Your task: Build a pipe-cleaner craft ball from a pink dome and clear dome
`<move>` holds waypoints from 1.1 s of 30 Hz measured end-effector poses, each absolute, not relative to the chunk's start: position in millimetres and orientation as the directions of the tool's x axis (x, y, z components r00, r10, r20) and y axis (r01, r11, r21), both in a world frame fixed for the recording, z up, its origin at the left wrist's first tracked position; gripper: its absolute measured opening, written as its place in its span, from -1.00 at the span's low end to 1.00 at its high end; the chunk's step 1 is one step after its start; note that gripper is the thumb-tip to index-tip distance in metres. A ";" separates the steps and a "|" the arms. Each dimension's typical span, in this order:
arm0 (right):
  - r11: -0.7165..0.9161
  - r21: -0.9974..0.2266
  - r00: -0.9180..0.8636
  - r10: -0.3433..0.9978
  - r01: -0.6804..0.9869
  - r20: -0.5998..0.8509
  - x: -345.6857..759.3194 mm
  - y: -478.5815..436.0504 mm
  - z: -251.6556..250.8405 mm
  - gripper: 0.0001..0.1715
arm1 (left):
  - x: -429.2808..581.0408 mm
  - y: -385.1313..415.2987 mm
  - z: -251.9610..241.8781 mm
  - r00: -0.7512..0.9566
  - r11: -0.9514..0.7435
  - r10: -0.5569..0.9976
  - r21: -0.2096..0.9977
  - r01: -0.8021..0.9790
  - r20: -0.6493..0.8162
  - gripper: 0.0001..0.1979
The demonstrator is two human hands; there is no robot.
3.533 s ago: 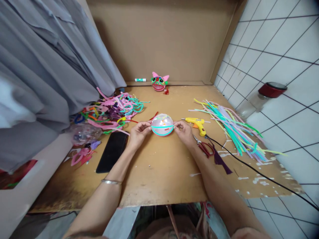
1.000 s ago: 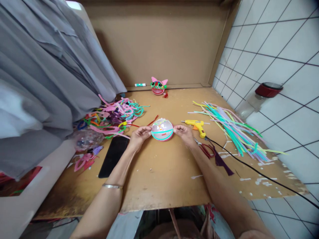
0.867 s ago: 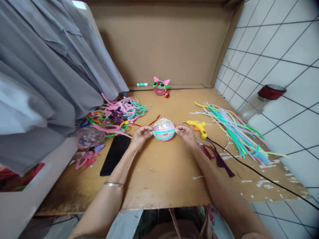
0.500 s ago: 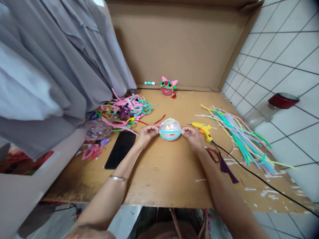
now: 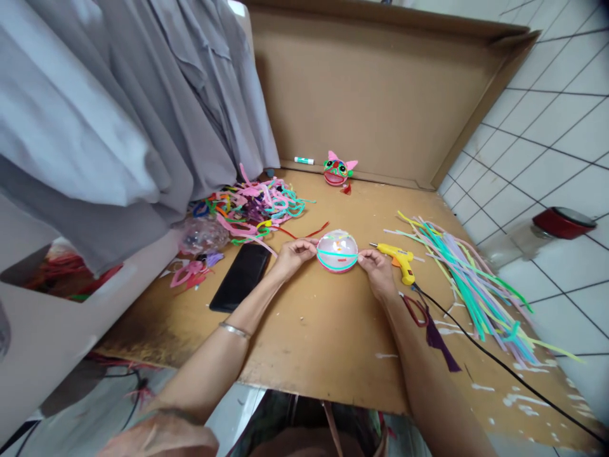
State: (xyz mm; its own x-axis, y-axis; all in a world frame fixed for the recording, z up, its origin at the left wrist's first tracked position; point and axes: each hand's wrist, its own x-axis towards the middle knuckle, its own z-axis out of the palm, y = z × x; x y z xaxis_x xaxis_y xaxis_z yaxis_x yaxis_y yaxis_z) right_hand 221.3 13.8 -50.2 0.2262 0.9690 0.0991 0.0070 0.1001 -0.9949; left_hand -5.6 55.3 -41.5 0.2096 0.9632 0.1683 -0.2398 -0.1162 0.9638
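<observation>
A clear plastic ball (image 5: pixel 340 244) with a pink lower rim rests on the table between my two hands. A turquoise pipe cleaner (image 5: pixel 337 256) runs across its front, and a second turquoise line curves below it. At the ball's left side, my left hand (image 5: pixel 295 255) is closed in a pinch on the pipe cleaner's end. My right hand (image 5: pixel 377 266) pinches the other end at the ball's right side. Just past the right hand lies a yellow glue gun (image 5: pixel 398 255). The fingertips partly hide the ends they hold.
Tangled pipe cleaners (image 5: pixel 266 202) and a black phone (image 5: pixel 240 279) lie to the left. Straight pipe cleaners (image 5: pixel 469 279), scissors (image 5: pixel 415 311), a purple tassel (image 5: pixel 440 343) and a black cord (image 5: pixel 499 362) are at right. A decorated ball (image 5: pixel 337 170) stands at the back, near a glue stick (image 5: pixel 304 160).
The camera view has turned slightly, so everything sits a little further right in the picture. Both hands keep their pinch at the ball's sides, with little visible movement.
</observation>
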 end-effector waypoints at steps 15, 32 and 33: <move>0.081 -0.997 0.241 0.968 -0.018 0.074 220.3 12.8 -47.9 -0.64 | -3.4 54.3 -44.6 0.171 -0.166 0.965 0.969 -0.183 0.198 -0.71; 0.096 -0.995 0.272 0.958 -0.017 0.088 219.8 13.9 -48.7 -0.65 | -3.9 44.8 -32.1 0.209 -0.119 0.966 0.979 -0.165 0.153 -0.84; 0.099 -0.995 0.271 0.958 -0.020 0.090 219.5 14.0 -48.8 -0.65 | -3.9 44.3 -31.4 0.218 -0.119 0.964 0.980 -0.162 0.153 -0.82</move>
State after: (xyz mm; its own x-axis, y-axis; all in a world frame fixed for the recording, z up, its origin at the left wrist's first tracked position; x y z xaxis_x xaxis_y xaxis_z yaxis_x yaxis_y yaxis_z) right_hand 219.5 14.0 -48.8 0.2712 0.9583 0.0898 -0.0196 0.0987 -0.9949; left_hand -3.9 44.3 -31.4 0.2178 0.9639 0.1533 -0.1618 -0.1192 0.9796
